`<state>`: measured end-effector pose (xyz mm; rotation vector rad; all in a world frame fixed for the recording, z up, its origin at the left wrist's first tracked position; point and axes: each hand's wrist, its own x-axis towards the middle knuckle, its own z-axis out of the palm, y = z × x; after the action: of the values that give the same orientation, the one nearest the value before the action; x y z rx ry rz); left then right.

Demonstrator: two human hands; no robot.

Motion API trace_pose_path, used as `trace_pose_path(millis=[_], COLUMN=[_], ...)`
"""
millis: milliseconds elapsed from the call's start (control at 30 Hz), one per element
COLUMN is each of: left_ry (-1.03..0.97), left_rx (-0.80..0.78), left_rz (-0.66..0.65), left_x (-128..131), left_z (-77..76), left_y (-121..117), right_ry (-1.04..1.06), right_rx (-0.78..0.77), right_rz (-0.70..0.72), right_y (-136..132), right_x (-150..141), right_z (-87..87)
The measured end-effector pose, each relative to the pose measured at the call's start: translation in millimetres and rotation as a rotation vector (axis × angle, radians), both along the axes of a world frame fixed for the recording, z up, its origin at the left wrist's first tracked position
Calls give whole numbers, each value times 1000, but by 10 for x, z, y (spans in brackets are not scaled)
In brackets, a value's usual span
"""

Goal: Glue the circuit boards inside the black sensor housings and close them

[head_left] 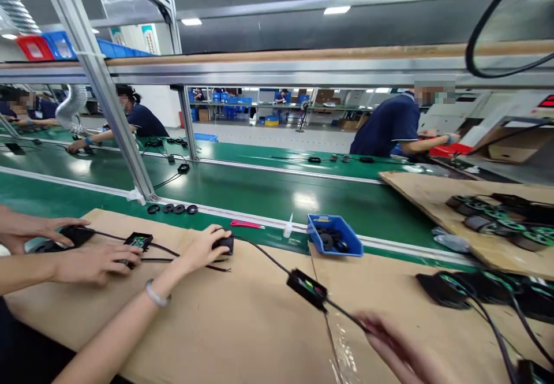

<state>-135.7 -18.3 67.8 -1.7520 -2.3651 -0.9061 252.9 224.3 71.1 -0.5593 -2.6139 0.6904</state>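
Note:
My left hand (202, 250), with a bracelet at its wrist, is closed over a small black housing (225, 244). From that housing a cable runs to an open black box (307, 289) with a circuit board inside, hanging just above the cardboard. My right hand (392, 343), somewhat blurred, pinches the black cable (346, 314) on the box's far side. At the left, a co-worker's hands (93, 263) rest on a similar black housing (75, 235) and an open box with a green board (139, 241).
Cardboard (242, 326) covers the bench. Beyond it are a blue bin (335, 237) of black parts, a white bottle (288, 226), a red cutter (246, 224) and several black rings (179, 208). Round black units (450, 289) with cables lie right. A metal post (108, 95) stands left of the green conveyor (259, 190).

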Motion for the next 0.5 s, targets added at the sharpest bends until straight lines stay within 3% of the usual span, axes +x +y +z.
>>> trace_pose_path(millis=[67,200,267,367,500], left_ry=[9,32,60,112,164], left_rx=[1,-5,11,80,244], left_rz=[45,101,133,216,411], left_x=[-266,-500,-488,-415,-353], left_z=[-42,-123,-110,1,230], left_y=[24,29,-20,-208,-744], right_ry=[-50,-43,-17,57,178], right_rx=[45,136,176,219,231], right_rz=[97,81,51,45,121], right_y=[172,304,238,50,-142], right_x=[-480,-1124,-1187,-1057,-847], right_z=[14,-121,-268,-490,-633])
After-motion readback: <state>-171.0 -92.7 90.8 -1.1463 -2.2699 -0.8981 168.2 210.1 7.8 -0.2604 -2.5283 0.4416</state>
